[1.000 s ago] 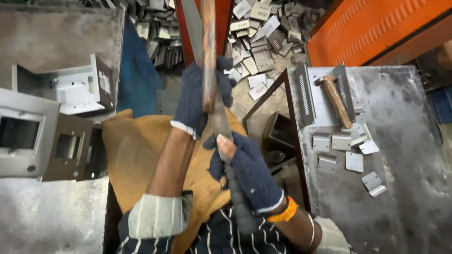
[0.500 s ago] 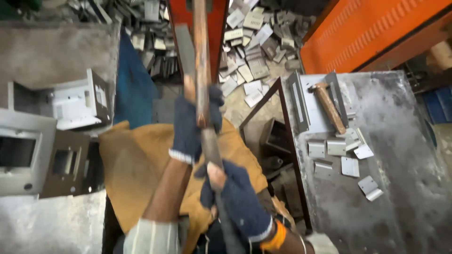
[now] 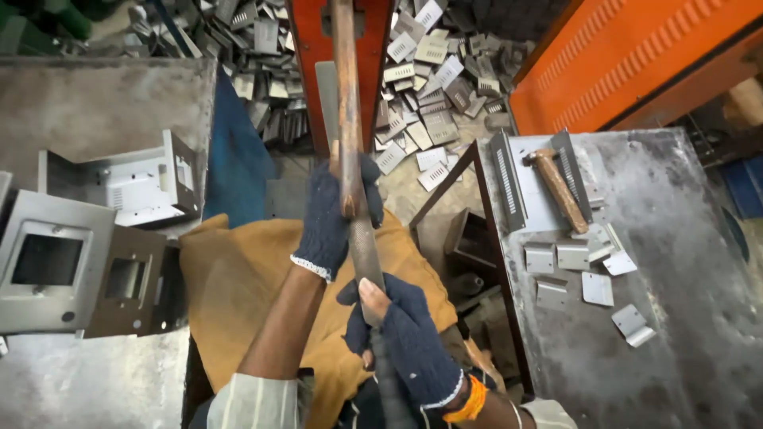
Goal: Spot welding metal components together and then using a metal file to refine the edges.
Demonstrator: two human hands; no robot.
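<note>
Closest to the camera, the right hand in a dark knit glove is wrapped shut around the lower end of a long rusty lever, thumb up along it, probably for steering. A bit further up, the left hand, same kind of glove, is closed around the same lever, so it's a 2-handed grip spaced for leverage. Under the arms sits a mustard cloth. Left side has grey metal boxes lined up on a bench, right side a table with a hammer and small plates kept within reach. Farthest out, the lever runs up to an orange press, with a heap of stamped scraps behind it.
</note>
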